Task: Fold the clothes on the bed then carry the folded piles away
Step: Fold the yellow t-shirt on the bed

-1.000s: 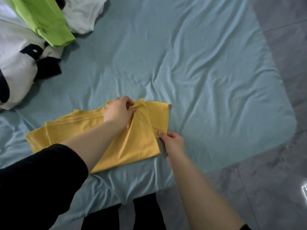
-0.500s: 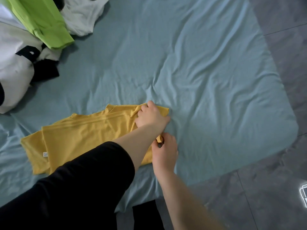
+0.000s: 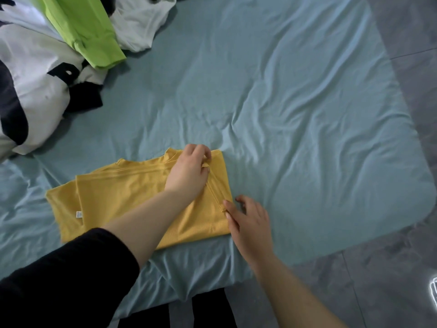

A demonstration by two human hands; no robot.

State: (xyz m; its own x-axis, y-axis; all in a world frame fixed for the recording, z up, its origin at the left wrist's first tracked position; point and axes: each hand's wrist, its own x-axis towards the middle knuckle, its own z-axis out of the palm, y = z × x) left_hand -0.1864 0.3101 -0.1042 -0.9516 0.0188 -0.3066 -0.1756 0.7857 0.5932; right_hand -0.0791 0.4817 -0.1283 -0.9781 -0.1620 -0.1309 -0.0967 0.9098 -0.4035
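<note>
Shirt [image 3: 118, 197]: yellow, part-folded, by near edge of bed [image 3: 307, 114].
Left hand [image 3: 189, 172]: pinches the fold.
Right hand [image 3: 250, 223]: loose, thumb pressing hem.
Risk: hem slips from under thumb; fold likely springs open.

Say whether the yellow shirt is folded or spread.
Partly folded: yellow shirt lies in stacked layers, left hand pinching a fold.

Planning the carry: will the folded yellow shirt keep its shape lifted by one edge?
Probably not: the yellow shirt looks thin, ridging where the left hand pinches it. Likely light and floppy; its stacked layers could slide apart.
</note>
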